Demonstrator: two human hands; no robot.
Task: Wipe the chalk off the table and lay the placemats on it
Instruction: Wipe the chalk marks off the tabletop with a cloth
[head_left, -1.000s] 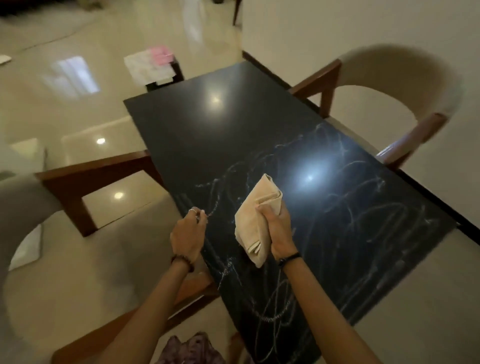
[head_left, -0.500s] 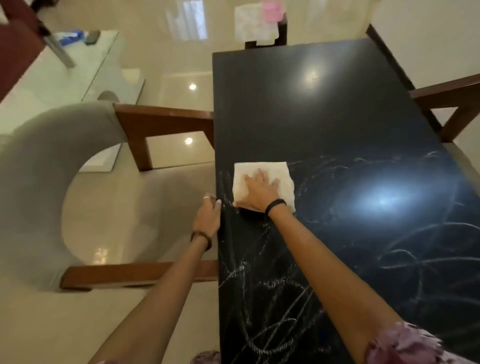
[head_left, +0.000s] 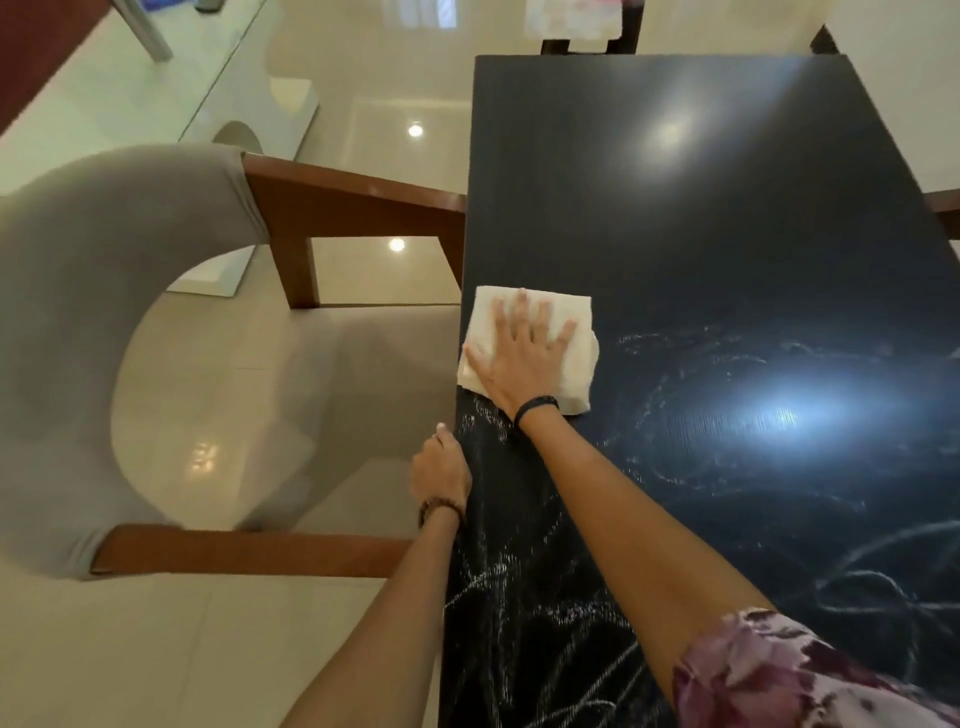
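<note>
Near the table's (head_left: 701, 208) left edge, the right hand (head_left: 519, 358) presses the folded cloth (head_left: 576, 358) flat with fingers spread; chalk scribbles (head_left: 519, 597) lie just behind it. Beside that edge the left hand (head_left: 441, 473) rests; whether its fingers grip the edge, I cannot tell.

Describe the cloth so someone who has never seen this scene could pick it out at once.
Find the long black table. At its left edge, beside the grey chair, the right hand presses flat on a folded cloth. It is the only pale thing on the dark, chalk-scribbled top.
</note>
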